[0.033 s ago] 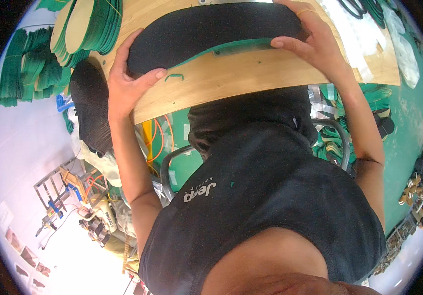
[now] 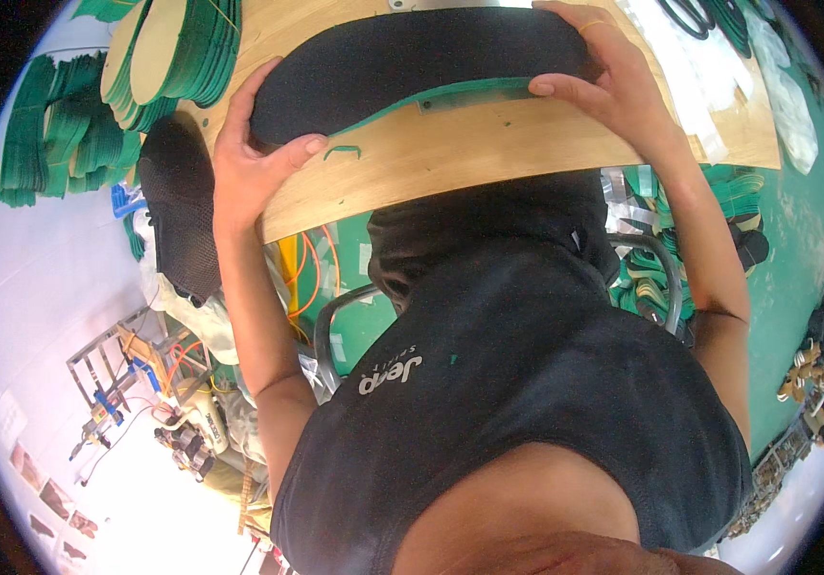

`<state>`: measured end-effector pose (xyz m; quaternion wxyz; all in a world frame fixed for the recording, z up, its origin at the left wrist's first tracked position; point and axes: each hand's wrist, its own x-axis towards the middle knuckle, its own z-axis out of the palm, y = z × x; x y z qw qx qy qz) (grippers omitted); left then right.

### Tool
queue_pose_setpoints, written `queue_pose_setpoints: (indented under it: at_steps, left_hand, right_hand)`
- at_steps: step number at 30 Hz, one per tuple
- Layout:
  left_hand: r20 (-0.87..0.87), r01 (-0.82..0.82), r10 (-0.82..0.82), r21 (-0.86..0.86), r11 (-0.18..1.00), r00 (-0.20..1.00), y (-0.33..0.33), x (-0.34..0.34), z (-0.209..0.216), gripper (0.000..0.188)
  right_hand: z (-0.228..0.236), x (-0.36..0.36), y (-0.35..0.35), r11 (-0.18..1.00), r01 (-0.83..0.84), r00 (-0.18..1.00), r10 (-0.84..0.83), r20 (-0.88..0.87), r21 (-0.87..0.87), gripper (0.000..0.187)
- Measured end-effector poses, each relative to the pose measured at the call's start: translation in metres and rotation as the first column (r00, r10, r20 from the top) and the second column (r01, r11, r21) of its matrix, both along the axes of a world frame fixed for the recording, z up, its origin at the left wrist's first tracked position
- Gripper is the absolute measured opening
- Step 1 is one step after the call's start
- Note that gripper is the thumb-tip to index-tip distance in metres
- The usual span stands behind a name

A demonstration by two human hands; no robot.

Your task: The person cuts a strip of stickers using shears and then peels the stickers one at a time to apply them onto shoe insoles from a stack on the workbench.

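Note:
A black insole (image 2: 421,62) with a green edge lies crosswise in front of me, above the wooden tabletop (image 2: 402,172). My left hand (image 2: 251,172) grips its left end, thumb at the near edge and fingers round the far side. At the other end, my right hand (image 2: 618,91) holds it the same way, its thumb along the green near edge. A small curved green scrap (image 2: 343,150) lies on the wood close to my left thumb. The underside of the insole is hidden.
Green insole stacks with cream faces (image 2: 177,57) stand at the far left, beside more green bundles (image 2: 71,134). A black mesh piece (image 2: 180,211) sits left of my forearm. White plastic sheeting (image 2: 699,81) covers the table's right side. More green pieces (image 2: 733,196) are piled below the right edge.

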<state>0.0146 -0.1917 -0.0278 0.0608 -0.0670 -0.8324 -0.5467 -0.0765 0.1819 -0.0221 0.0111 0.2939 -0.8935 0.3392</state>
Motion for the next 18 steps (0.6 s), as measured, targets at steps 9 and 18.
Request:
queue_pose_setpoints:
  at_steps: [9,18]
  left_hand:
    - [-0.074,-0.005,-0.001,-0.087,0.996,0.997,-0.004,0.006,-0.002,0.108]
    - [-0.120,-0.129,0.092,-0.350,0.928,0.988,-0.001,-0.003,0.003,0.111]
  right_hand:
    - [-0.012,0.000,0.011,0.997,-0.075,0.978,0.079,-0.194,0.029,0.080]
    - [0.017,-0.010,-0.011,0.983,0.129,0.894,-0.059,0.445,-0.128,0.067]
